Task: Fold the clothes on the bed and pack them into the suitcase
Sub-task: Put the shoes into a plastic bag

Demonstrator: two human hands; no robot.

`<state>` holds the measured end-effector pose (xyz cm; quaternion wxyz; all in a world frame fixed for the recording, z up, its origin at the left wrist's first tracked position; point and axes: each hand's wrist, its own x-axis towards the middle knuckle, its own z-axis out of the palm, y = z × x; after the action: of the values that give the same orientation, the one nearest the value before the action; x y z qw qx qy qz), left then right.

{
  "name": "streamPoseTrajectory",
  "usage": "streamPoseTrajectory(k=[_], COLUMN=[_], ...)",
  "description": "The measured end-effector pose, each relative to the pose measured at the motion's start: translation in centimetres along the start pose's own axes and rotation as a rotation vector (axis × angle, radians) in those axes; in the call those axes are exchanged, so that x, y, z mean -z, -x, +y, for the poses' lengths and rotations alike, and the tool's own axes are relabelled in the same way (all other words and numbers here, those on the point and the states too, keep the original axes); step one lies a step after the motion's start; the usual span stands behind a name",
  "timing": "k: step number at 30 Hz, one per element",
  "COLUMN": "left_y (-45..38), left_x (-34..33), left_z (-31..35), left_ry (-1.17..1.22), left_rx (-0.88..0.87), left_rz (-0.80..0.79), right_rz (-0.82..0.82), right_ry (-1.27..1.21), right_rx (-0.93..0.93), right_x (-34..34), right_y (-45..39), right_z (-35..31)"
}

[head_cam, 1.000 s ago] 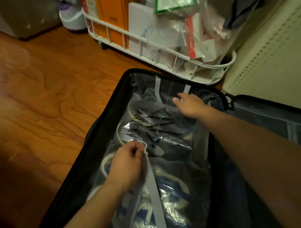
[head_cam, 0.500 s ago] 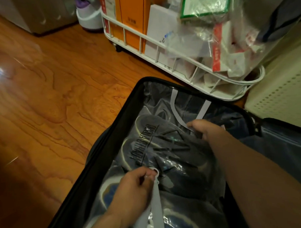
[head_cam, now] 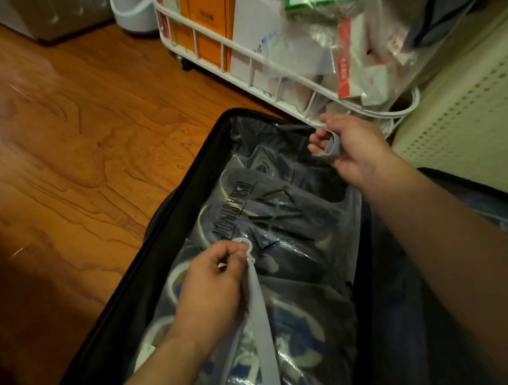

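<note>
An open black suitcase (head_cam: 172, 201) lies on the wooden floor, filled with dark clothes packed in clear plastic bags (head_cam: 291, 228). My left hand (head_cam: 213, 286) pinches the white ring buckle of a grey packing strap (head_cam: 259, 307) over the middle of the bags. My right hand (head_cam: 355, 148) grips the other grey strap end (head_cam: 331, 145) near the suitcase's far edge, lifted above the bags. The suitcase's other half (head_cam: 477, 201) lies under my right forearm, mostly hidden.
A white wire cart (head_cam: 242, 51) with orange boxes and plastic-wrapped items stands just beyond the suitcase. A cream perforated panel (head_cam: 460, 113) rises at the right. Bare wooden floor (head_cam: 72, 141) spreads to the left. A white object (head_cam: 134, 12) stands far back.
My right hand has picked up the far strap end and lifted it toward the suitcase's far edge. My left hand keeps its hold on the ring buckle strap.
</note>
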<state>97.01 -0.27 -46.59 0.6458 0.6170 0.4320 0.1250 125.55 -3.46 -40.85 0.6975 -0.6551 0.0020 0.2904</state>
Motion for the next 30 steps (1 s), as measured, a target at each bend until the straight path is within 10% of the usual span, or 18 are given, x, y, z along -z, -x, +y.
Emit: streamPoseTrajectory(k=[7,11,21,30], left_y=[3.5,5.3,0.9,-3.6], left_x=[0.4,0.0,1.1,0.6], left_z=[4.0,5.1,0.2,-4.0], left_ry=[-0.132,-0.092,-0.016,0.12], left_rx=[-0.214,-0.146,0.162,0.201], left_rz=[-0.068,-0.133,-0.079,-0.15], right_rz=[0.232,0.066,0.247,0.015], right_ry=[0.294,0.293,0.896,1.268], right_rx=[-0.253,-0.376,0.006,-0.034], right_x=[4.5,6.9,6.1,1.0], right_y=[6.6,9.6,3.0,-7.7], right_z=[3.2,5.0,6.4,7.3])
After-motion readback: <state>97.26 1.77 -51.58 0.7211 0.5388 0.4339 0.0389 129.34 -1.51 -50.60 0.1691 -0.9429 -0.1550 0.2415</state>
